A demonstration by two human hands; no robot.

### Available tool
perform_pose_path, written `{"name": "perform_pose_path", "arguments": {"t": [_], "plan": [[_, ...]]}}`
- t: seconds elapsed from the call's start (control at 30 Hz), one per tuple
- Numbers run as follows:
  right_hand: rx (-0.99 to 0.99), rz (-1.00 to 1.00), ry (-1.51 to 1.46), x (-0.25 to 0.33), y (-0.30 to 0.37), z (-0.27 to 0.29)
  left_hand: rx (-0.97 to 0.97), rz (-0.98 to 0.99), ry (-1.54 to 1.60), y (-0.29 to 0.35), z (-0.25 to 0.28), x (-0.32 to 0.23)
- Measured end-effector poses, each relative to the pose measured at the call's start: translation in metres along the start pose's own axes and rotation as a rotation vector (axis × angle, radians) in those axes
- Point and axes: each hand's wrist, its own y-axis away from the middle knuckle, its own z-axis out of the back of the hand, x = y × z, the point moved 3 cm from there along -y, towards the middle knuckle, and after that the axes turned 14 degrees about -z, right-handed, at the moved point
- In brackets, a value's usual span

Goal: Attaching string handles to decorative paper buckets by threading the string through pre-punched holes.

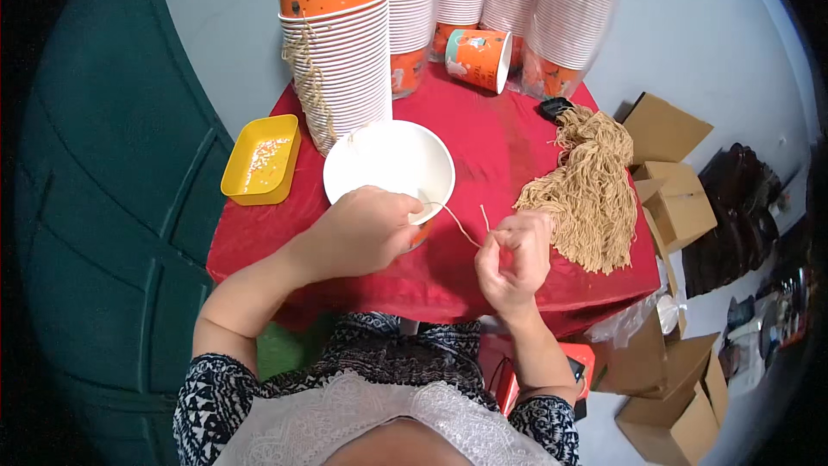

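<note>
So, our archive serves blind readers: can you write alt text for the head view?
Left hand grips a white paper bowl while right hand pulls a tan string from its rim, on a red table with stacked bowls.

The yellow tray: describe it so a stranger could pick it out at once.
Start at the red-covered table and go to its left edge, beside the tall stack of white-rimmed paper cups. There sits the yellow tray, a shallow rectangular plastic dish just left of the white bowl. It is the only yellow thing there; its neighbours are orange, white or tan.
</note>
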Motion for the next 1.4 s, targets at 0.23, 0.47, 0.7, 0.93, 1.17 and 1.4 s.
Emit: {"name": "perform_pose_path", "arguments": {"t": [0.23,0.47,0.7,0.93,1.17,1.4], "plan": [[-0.128,-0.603,-0.325,-0.049,-0.019,0.001,0.398,0.098,0.248,-0.029,-0.003,0.042],[-0.114,-0.366,-0.224,-0.048,-0.02,-0.001,0.128,-0.07,0.143,-0.036,-0.005,0.048],[0.098,-0.226,-0.134,-0.012,0.011,-0.01,0.106,0.172,0.139,-0.035,0.01,0.037],[0.105,-0.284,-0.214,-0.011,0.018,-0.021,0.163,0.215,0.295,-0.035,0.004,0.046],[0.105,-0.311,-0.239,-0.013,0.02,-0.027,0.178,0.205,0.388,-0.034,-0.001,0.052],[0.118,-0.299,-0.238,-0.014,0.02,-0.03,0.184,0.218,0.43,-0.034,-0.004,0.052]]}}
